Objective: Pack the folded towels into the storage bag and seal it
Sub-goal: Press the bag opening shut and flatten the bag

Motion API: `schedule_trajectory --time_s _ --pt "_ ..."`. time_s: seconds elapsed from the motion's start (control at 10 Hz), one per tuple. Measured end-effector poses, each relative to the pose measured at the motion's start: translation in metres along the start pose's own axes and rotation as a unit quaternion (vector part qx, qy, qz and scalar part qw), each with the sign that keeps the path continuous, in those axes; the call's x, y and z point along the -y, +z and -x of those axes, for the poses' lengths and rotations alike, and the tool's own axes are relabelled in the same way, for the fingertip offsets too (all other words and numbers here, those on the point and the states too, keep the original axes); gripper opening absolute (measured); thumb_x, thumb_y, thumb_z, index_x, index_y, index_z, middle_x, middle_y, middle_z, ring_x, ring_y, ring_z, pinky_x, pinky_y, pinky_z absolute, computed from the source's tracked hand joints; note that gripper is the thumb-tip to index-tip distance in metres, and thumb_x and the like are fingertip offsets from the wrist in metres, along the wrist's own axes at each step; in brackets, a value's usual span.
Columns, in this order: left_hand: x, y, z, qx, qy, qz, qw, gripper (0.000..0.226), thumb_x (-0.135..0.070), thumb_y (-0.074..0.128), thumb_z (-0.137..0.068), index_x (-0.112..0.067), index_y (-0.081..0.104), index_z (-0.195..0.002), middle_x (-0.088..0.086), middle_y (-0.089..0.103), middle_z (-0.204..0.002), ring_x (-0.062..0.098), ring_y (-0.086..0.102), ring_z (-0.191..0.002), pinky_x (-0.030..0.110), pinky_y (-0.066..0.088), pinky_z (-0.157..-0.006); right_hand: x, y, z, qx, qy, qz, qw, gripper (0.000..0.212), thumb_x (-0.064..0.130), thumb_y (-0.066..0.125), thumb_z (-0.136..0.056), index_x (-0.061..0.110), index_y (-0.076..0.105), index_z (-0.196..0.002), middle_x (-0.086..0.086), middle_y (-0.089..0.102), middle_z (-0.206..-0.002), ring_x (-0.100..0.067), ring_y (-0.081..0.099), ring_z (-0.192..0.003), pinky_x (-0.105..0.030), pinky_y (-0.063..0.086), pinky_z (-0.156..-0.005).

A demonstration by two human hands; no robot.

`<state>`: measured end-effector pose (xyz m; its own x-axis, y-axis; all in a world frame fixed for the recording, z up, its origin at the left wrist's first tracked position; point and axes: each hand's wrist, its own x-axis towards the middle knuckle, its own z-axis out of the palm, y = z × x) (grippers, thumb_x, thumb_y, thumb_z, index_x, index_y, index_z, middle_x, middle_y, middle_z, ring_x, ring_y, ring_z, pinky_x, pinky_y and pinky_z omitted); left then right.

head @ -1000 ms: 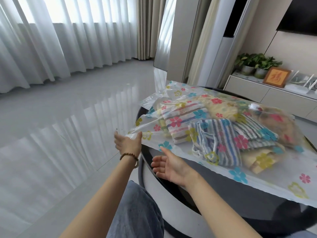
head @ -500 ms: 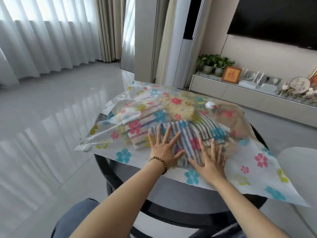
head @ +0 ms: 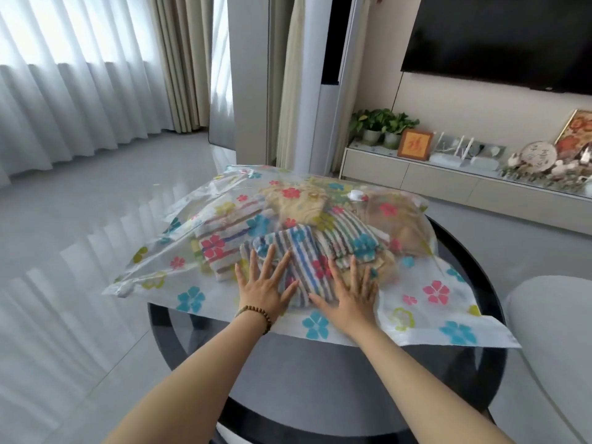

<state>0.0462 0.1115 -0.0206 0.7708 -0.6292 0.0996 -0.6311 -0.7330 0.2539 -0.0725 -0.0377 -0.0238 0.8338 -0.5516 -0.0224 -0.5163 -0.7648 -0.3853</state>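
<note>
Light: daylight glows through sheer white curtains (head: 80,100) along the left wall; beige drapes (head: 179,65) hang beside them.
Floor: glossy grey tiles (head: 70,257) mirroring the curtains.
Right wall: dark television (head: 499,36) above a low pale cabinet (head: 448,182) carrying potted plants (head: 381,123) and a framed picture (head: 414,145).
Furniture: round black counter (head: 320,373); pale rounded seat (head: 554,347) at its right.

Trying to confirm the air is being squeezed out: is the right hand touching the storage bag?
Touching. The head view shows the right hand flat, fingers spread, on the storage bag over a striped towel.
</note>
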Motion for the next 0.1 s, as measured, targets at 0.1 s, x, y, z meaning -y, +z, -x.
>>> schedule_trajectory --time_s 0.1 --pt "-0.0067 -0.0076 0.0051 -0.003 0.004 0.0 1.0 0.079 -0.072 -0.005 -0.07 -0.043 -0.015 -0.143 -0.005 -0.017 -0.157 0.028 -0.018 -0.143 0.054 -0.013 -0.112 0.0092 -0.0399 0.0041 -0.029 -0.015 -0.078 0.996 0.079 0.057 0.048 -0.087 0.044 -0.001 -0.147 0.004 -0.023 -0.157 -0.026 -0.019 -0.145 -0.048 -0.003 -0.117"
